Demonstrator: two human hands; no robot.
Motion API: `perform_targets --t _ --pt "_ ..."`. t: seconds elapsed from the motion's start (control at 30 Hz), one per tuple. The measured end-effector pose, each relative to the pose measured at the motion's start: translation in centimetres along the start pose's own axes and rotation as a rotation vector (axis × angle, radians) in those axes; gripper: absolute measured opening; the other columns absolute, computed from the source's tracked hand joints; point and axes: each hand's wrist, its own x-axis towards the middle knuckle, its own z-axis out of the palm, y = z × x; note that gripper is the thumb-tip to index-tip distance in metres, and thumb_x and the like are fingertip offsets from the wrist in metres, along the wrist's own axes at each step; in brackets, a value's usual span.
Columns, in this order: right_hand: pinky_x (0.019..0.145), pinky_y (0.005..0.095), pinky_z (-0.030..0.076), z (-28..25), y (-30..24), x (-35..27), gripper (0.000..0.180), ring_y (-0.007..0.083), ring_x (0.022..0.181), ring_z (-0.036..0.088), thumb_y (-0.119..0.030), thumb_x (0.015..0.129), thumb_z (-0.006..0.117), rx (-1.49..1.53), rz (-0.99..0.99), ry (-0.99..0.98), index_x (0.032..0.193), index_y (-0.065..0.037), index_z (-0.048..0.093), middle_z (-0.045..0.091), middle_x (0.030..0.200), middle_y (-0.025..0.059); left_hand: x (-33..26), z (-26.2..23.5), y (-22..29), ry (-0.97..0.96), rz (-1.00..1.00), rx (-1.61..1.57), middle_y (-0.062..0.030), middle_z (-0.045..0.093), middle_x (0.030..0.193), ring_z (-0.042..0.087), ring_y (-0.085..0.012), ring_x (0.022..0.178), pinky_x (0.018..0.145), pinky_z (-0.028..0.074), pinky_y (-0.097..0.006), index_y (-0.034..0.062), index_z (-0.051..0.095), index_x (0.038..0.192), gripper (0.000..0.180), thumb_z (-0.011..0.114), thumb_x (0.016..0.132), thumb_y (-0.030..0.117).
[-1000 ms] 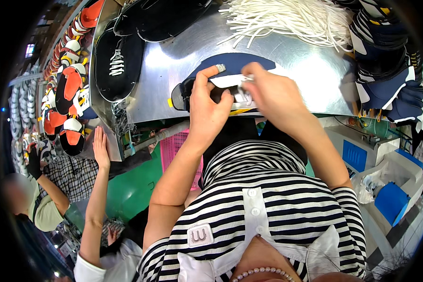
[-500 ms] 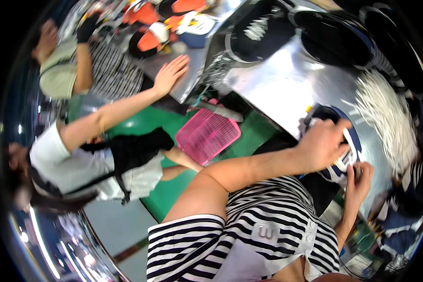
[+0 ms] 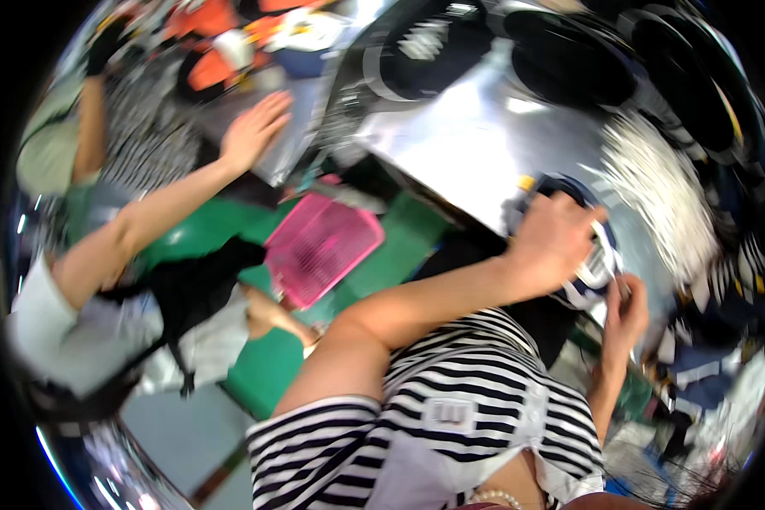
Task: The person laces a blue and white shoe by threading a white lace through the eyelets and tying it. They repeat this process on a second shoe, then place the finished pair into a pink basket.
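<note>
A navy and white shoe point(image 3: 602, 265) rests at the near edge of the metal table, in front of me. Across its top lies my left hand point(image 3: 556, 240), its fingers bent down and closed on the shoe; they hide part of the opening and the white lacing area. Close against the shoe's right side is my right hand point(image 3: 626, 308), thumb and fingers pinched together. What sits in that pinch is blurred and cannot be made out. Beyond the shoe, to the right, spreads a heap of white shoelaces point(image 3: 659, 200).
Large black shoe-shaped pieces point(image 3: 569, 59) line the far side of the metal table point(image 3: 450, 140). A pink basket point(image 3: 327, 246) stands left of it above a green floor. A co-worker's arm point(image 3: 174, 191) reaches in from the left; another person point(image 3: 51, 157) works behind, near orange and black shoes point(image 3: 208, 72).
The whole view has shifted, so the scene sits farther left. My left hand stays over the shoe with fingers curled lower, and my right hand remains at its side.
</note>
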Motion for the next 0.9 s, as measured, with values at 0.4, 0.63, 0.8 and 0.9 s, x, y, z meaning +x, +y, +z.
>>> perform_targets --t 0.4,0.63,0.8,0.9 --pt "0.057 0.0343 0.053 -1.6 -3.5 -6.7 0.033 0.0221 0.074 0.067 -0.007 0.075 0.063 0.014 -0.474 -0.266 0.108 -0.010 0.063 0.066 0.086 0.0033 3.6 1.4 -0.5 -0.100 -0.194 -0.194 -0.0118 0.070 0.084 0.065 -0.0160 0.078 0.078 0.049 -0.030 0.0022 0.054 0.127 0.042 0.068 0.087 0.006" --pt "0.061 0.0366 0.051 -0.4 -0.5 -7.7 0.013 0.0263 0.066 0.067 -0.020 0.092 0.061 0.591 0.068 -0.185 0.098 -0.010 0.064 0.068 0.072 0.0074 -0.4 -2.1 3.2 -0.234 0.260 0.301 -0.0186 0.059 0.118 0.055 -0.0373 0.112 0.096 0.041 -0.044 -0.0004 0.056 0.124 0.049 0.074 0.084 0.021" --pt "0.063 0.0359 0.052 4.1 0.7 -3.9 0.024 0.0234 0.063 0.068 -0.029 0.093 0.061 0.533 0.276 0.124 0.103 -0.009 0.069 0.071 0.075 0.0072 1.2 0.6 1.1 -0.334 0.123 0.073 -0.0115 0.053 0.085 0.053 -0.0294 0.078 0.072 0.044 -0.037 -0.0005 0.056 0.092 0.025 0.075 0.077 0.005" --pt "0.064 0.0381 0.053 4.2 0.0 -3.2 0.026 0.0277 0.067 0.068 -0.034 0.092 0.062 0.475 0.326 0.136 0.099 -0.010 0.069 0.070 0.073 0.0085 0.5 0.6 2.2 -0.260 0.200 0.116 -0.0112 0.055 0.085 0.055 -0.0279 0.076 0.070 0.046 -0.036 -0.0021 0.057 0.092 0.021 0.074 0.080 0.002"
